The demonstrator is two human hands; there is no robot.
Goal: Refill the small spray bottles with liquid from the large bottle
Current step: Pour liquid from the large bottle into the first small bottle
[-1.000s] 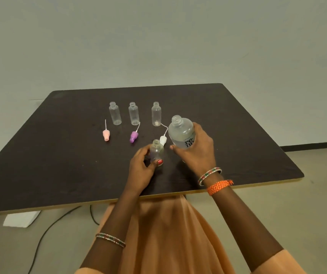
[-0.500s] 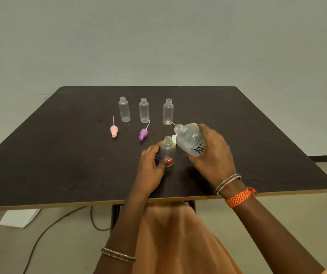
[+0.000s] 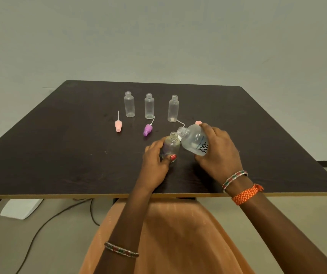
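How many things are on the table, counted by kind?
Small clear bottles: 4, three in a row, one held by the left hand.
Large bottle: 1, in the right hand.
Spray tops showing whole: 2, pink and purple.
Total: 7.

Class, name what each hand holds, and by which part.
Left hand grips a small bottle round its lower body. Right hand grips the tilted large bottle round its body.

The large clear bottle (image 3: 195, 141), uncapped, was held tilted with its mouth just above the open neck of an upright small bottle (image 3: 171, 146). Three further small clear bottles (image 3: 149, 108) were stood uncapped in a row behind.
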